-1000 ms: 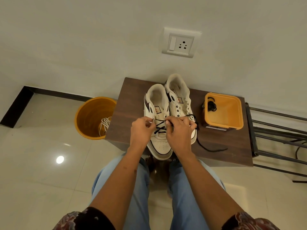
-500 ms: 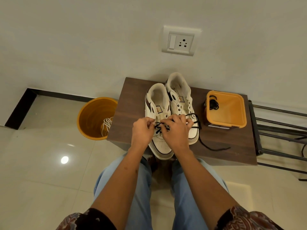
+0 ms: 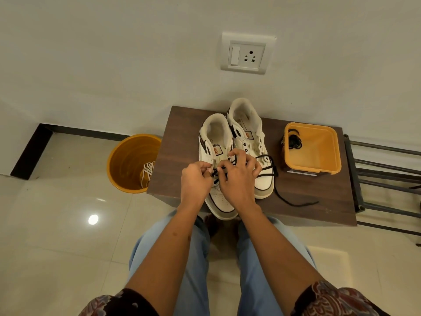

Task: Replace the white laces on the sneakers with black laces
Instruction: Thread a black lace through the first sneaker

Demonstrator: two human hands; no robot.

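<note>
Black lace [image 3: 266,171] between both hands' fingers [image 3: 237,156]

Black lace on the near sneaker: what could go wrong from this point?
1. The black lace trails loose across the table beside the right hand; a sleeve or wrist could snag it and pull it back out.
2. The near sneaker has its toe over the table edge, so tugging by the left hand might tip it off.
</note>
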